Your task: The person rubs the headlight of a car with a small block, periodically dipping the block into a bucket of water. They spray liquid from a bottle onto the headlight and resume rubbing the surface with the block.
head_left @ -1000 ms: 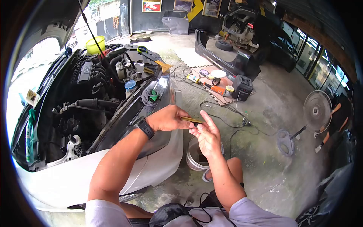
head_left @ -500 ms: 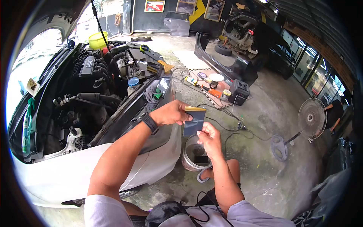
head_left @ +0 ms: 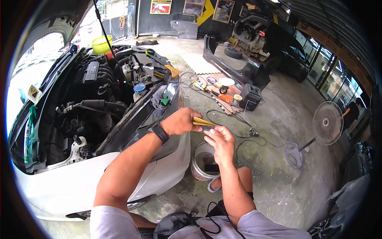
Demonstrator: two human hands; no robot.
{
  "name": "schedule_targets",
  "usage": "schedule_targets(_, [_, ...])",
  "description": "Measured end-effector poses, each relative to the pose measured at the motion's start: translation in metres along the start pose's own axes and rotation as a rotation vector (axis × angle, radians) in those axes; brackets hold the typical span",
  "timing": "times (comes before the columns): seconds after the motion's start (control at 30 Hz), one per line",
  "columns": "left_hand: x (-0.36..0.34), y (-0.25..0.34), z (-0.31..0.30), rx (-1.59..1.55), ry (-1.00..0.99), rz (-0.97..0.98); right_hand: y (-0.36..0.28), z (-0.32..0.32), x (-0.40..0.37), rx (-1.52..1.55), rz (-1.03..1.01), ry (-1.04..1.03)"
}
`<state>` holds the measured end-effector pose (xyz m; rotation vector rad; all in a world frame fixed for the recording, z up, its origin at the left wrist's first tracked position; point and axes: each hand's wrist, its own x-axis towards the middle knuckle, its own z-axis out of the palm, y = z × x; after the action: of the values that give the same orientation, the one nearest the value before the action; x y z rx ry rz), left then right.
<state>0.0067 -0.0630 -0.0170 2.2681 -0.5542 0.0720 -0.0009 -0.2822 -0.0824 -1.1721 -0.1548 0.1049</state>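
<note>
A folded sheet of sandpaper [head_left: 203, 122], dark on one face and yellowish on the back, is held between my two hands in front of the car's fender. My left hand [head_left: 182, 121], with a black watch on the wrist, is closed on its left end. The fingers of my right hand [head_left: 222, 142] pinch its lower right edge. The sheet is tilted, so mostly its yellowish layers and a thin dark strip show. Beneath my hands a bucket [head_left: 195, 167] stands on the floor, with a dark flat piece [head_left: 212, 168] inside.
To my left is a white car [head_left: 91, 179] with its bonnet raised over the engine. A grey cloth [head_left: 160, 102] lies by its headlight. Ahead, a black box [head_left: 251, 95], tools and cables sit on the floor. A fan [head_left: 327, 123] and another person [head_left: 351, 113] are at right.
The sandpaper has tipped from facing me to nearly edge-on, its lower part folding up. My right hand has risen slightly and closed in on my left.
</note>
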Motion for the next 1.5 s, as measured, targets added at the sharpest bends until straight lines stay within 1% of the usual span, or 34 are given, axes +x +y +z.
schedule_targets(0.03, [0.000, -0.002, 0.001, 0.000, -0.001, 0.001, 0.007, -0.005, 0.004, 0.025, -0.031, -0.021])
schedule_targets(0.1, [0.001, -0.008, 0.004, 0.040, 0.072, 0.090, 0.016, -0.010, 0.009, 0.051, -0.064, -0.041])
schedule_targets(0.17, [0.003, -0.009, 0.005, 0.015, 0.068, 0.090, 0.022, -0.011, 0.011, 0.009, -0.289, -0.031])
schedule_targets(0.2, [0.004, -0.009, 0.005, -0.013, 0.064, 0.089, 0.018, -0.010, 0.009, 0.010, -0.291, -0.030])
schedule_targets(0.27, [0.004, -0.009, 0.004, -0.062, 0.043, 0.101, 0.010, -0.009, 0.003, -0.239, -0.502, -0.027])
schedule_targets(0.33, [0.002, 0.000, 0.002, -0.111, 0.018, 0.114, 0.003, -0.006, -0.002, -0.247, -0.511, -0.023])
schedule_targets(0.4, [-0.001, 0.009, 0.002, -0.520, -0.048, -0.161, 0.005, -0.008, -0.001, -0.255, -0.520, -0.016])
schedule_targets(0.43, [0.000, 0.010, 0.003, -0.517, -0.054, -0.159, 0.012, -0.013, 0.004, -0.243, -0.521, -0.019])
schedule_targets(0.5, [0.000, 0.009, 0.003, -0.632, -0.040, -0.181, 0.017, -0.015, 0.010, -0.230, -0.524, -0.018])
schedule_targets(0.53, [0.003, 0.004, 0.007, -0.564, 0.006, -0.117, 0.017, -0.014, 0.011, -0.121, -0.525, -0.083])
schedule_targets(0.57, [0.004, 0.001, 0.008, -0.562, 0.000, -0.115, 0.019, -0.012, 0.013, -0.013, -0.525, -0.147])
schedule_targets(0.6, [0.003, 0.002, 0.007, -0.457, 0.022, -0.109, 0.013, -0.005, 0.009, 0.053, -0.509, -0.139])
schedule_targets(0.63, [0.003, 0.003, 0.007, -0.352, 0.046, -0.103, 0.004, 0.000, 0.003, 0.054, -0.510, -0.137])
schedule_targets(0.67, [0.003, 0.000, 0.009, -0.351, 0.044, -0.103, -0.006, 0.006, -0.003, 0.051, -0.448, -0.098])
schedule_targets(0.7, [0.003, -0.001, 0.012, -0.422, 0.082, -0.048, -0.010, 0.008, -0.006, 0.047, -0.386, -0.060])
schedule_targets(0.73, [0.003, -0.003, 0.014, -0.493, 0.120, 0.008, -0.007, 0.006, -0.004, 0.049, -0.386, -0.059])
schedule_targets(0.8, [0.000, 0.004, 0.012, -0.518, 0.136, -0.013, -0.001, -0.001, 0.003, -0.096, -0.339, -0.041])
schedule_targets(0.87, [-0.001, 0.009, 0.011, -0.545, 0.154, -0.034, 0.004, 0.002, 0.005, -0.086, -0.373, -0.035])
schedule_targets(0.93, [0.000, 0.007, 0.012, -0.487, 0.176, 0.004, 0.007, 0.002, 0.007, -0.077, -0.404, -0.031])
schedule_targets(1.0, [0.002, 0.003, 0.010, -0.482, 0.161, 0.016, 0.009, -0.003, 0.010, -0.189, -0.293, -0.115])
schedule_targets(1.07, [0.004, 0.000, 0.010, -0.477, 0.147, 0.029, 0.010, -0.007, 0.013, -0.180, -0.264, -0.126])
schedule_targets(1.13, [0.005, -0.001, 0.010, -0.637, 0.131, 0.029, 0.006, -0.003, 0.011, -0.171, -0.236, -0.137])
schedule_targets(1.2, [0.003, 0.000, 0.008, -0.654, 0.116, 0.018, 0.001, 0.003, 0.009, 0.000, -0.253, -0.136])
schedule_targets(1.27, [0.003, -0.002, 0.008, -0.672, 0.100, 0.008, 0.002, 0.003, 0.009, -0.014, -0.247, -0.134])
schedule_targets(1.37, [0.004, -0.007, 0.010, -0.612, 0.118, 0.005, 0.007, -0.002, 0.013, -0.066, -0.234, -0.139])
schedule_targets(1.43, [0.003, -0.003, 0.007, -0.350, 0.137, -0.022, 0.001, 0.003, 0.010, -0.104, -0.223, -0.147])
schedule_targets(1.47, [0.003, -0.002, 0.005, -0.351, 0.137, -0.024, -0.004, 0.005, 0.008, -0.118, -0.266, -0.135])
schedule_targets(1.5, [0.002, -0.001, 0.005, -0.266, 0.118, -0.009, -0.009, 0.008, 0.006, -0.133, -0.308, -0.124])
